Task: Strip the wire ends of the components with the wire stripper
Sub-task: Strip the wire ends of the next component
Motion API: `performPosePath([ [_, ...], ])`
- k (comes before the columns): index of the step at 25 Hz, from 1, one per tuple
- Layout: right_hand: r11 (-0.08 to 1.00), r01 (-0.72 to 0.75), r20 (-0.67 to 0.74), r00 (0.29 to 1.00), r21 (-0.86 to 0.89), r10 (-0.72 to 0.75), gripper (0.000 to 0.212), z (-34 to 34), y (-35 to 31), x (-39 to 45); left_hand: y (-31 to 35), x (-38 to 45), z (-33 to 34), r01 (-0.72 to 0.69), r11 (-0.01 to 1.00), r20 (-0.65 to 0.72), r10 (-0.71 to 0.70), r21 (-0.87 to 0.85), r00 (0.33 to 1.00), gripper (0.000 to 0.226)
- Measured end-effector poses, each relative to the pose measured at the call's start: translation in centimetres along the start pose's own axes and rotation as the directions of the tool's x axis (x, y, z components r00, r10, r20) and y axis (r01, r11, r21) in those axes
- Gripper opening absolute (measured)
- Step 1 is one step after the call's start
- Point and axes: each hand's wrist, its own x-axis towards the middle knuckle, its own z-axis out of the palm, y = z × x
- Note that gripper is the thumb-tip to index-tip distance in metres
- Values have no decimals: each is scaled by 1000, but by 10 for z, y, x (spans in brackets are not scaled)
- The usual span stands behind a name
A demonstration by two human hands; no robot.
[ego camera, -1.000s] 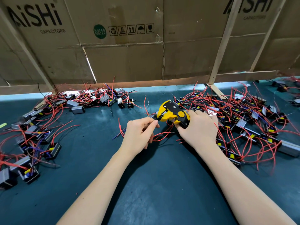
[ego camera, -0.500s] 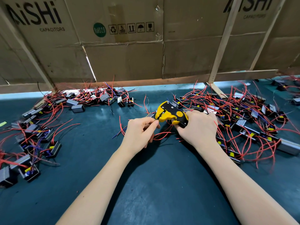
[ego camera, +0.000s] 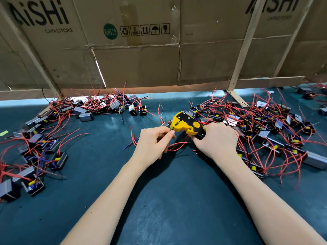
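**Stripper squeezed down, wire end pinched at its nose**

Compared with a second ago not much has moved, but the yellow-and-black wire stripper (ego camera: 187, 125) has tipped a little lower and closer to the left hand, and its handles look more squeezed together. Both hands sit in about the same spot mid-counter.

Going left to right: there's a heap of components (ego camera: 40, 144) with red wires sprawled over the dark green counter (ego camera: 159, 200), running up along the back under the cardboard wall (ego camera: 138, 55). Then the left hand (ego camera: 154, 142), forearm coming in from the bottom, thumb and forefinger pinching a red wire (ego camera: 177, 144) right at the stripper's head, other fingers curled under. A small grey component (ego camera: 165, 125) peeks out just behind those fingertips.

The stripper points left, its nose touching the left fingertips. The right hand (ego camera: 216, 141) is clenched around its handles, knuckles up, wrist bent slightly inward. Further right is the second, bigger pile of components (ego camera: 276, 131), just beside that hand.
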Motion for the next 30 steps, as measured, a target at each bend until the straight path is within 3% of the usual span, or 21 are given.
performPosePath([
  [3,1000,7,-72,997,14,-6,41,-2,1,-2,4,0,-2,-29,1000,11,28,6,1000,16],
  [5,997,4,-130,992,73,6,37,-3,4,-2,9,0,-8,-151,985,21,150,89,989,12],
  [7,992,-32,-173,984,126,53,38,-4,9,-1,8,1,-20,-221,935,75,209,276,975,40],
  [9,978,-64,-212,971,201,107,39,-5,13,0,6,2,-34,-154,859,142,95,489,985,48],
  [12,951,-57,-247,959,304,137,44,-9,14,-2,2,4,-36,-97,702,169,-34,706,985,30],
  [13,947,-55,-241,961,317,136,44,-9,14,-2,1,5,-32,-91,694,131,-5,714,991,24],
  [15,945,-47,-240,962,325,130,44,-10,12,-2,1,4,-21,-17,827,-29,40,561,999,18],
  [16,940,-45,-251,958,338,137,44,-11,11,-2,4,4,-16,18,922,-70,10,386,998,23],
  [18,913,-41,-288,942,407,171,45,-13,10,-2,10,4,-12,35,992,18,-37,122,999,55],
  [20,864,10,-322,930,504,178,47,-15,12,-1,5,8,-24,-43,954,-22,52,295,998,67],
  [22,755,94,-285,950,648,127,49,-16,13,0,-4,14,-56,11,827,-316,203,562,927,51],
  [24,524,96,-121,993,846,13,51,-20,9,-1,-16,11,-93,343,679,-624,218,649,750,38],
  [25,422,43,-13,997,906,-73,53,-22,5,-3,-24,6,-108,534,602,-737,141,594,661,38],
  [27,374,-31,121,968,927,-219,56,-20,1,-4,-39,-3,-128,787,439,-831,-142,435,538,49],
  [28,390,-25,131,960,921,-248,54,-18,0,-5,-46,-8,-132,849,361,-827,-272,387,492,54],
  [30,406,3,102,966,914,-237,47,-18,-1,-5,-57,-11,-136,882,262,-799,-379,391,466,52],
])
